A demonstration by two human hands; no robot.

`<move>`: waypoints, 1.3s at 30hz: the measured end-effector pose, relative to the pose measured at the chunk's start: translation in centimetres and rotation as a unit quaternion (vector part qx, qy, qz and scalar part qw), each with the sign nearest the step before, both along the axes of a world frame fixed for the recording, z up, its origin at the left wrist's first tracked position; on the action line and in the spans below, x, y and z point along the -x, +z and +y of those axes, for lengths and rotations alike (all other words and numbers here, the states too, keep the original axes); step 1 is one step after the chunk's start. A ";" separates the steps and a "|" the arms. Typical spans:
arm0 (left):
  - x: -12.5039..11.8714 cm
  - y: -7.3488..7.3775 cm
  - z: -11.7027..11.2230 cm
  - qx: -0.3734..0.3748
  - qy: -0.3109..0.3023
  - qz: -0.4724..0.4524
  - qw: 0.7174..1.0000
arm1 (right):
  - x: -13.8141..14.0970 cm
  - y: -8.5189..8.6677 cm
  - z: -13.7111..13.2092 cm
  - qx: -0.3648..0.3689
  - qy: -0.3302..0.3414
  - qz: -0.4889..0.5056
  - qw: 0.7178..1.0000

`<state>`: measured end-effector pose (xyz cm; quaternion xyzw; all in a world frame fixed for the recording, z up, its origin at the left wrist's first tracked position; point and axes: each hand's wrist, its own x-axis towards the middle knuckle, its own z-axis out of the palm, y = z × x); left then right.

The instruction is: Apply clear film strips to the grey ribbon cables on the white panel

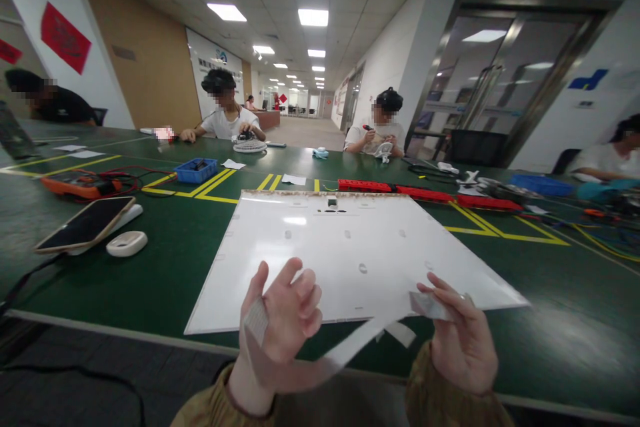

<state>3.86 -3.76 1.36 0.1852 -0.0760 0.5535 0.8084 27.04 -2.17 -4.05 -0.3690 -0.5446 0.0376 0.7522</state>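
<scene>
My left hand is palm up over the near edge of a white panel, its fingers loosely curled and apart and the thumb raised. A greyish-white strip that looks like tape lies across the base of that thumb and hangs in a curve toward my right hand. There the thumb and fingers are closed on the strip's other end, which folds over near the fingertips. The flat panel carries several small clips and marks, and its far edge is brownish and rough. A short pale piece hangs or lies beneath the strip.
On the left of the green table are a phone, a white oval object, an orange meter and a blue bin. A red power strip runs beyond the panel. Several co-workers sit around the table.
</scene>
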 end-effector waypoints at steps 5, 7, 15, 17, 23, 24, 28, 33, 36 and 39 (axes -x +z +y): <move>-2.5 -0.8 -0.8 -0.096 -0.007 0.062 0.993 | 0.4 0.8 -0.1 -0.026 -0.002 -0.025 0.999; -3.2 -1.2 -0.9 -0.174 0.068 0.199 0.962 | 0.6 1.0 -0.2 -0.016 -0.005 -0.057 0.998; -4.5 -3.3 0.3 -0.366 0.291 0.594 0.655 | 1.8 0.5 -1.1 0.103 -0.047 -0.098 0.989; -4.5 -3.2 0.1 -0.349 0.275 0.603 0.663 | 2.1 0.6 -1.3 0.113 -0.055 -0.114 0.985; -4.2 -2.5 -0.9 -0.249 0.228 0.538 0.772 | 2.2 0.4 -1.0 0.114 -0.047 -0.109 0.986; -4.2 -2.5 -0.8 -0.230 0.227 0.537 0.779 | 2.2 0.3 -1.0 0.110 -0.048 -0.102 0.987; -4.3 -2.7 -0.4 -0.165 0.209 0.530 0.805 | 2.5 0.2 -0.6 0.107 -0.063 -0.045 0.991; -5.0 -3.3 0.1 -0.084 0.153 0.436 0.883 | 3.7 0.5 -0.5 0.123 0.000 0.028 0.992; -5.2 -3.5 0.4 -0.042 0.135 0.395 0.908 | 4.7 0.8 -0.5 0.130 0.048 0.094 0.986; -5.0 -3.4 0.8 -0.023 0.159 0.396 0.904 | 5.4 1.4 -0.3 0.117 0.058 0.126 0.983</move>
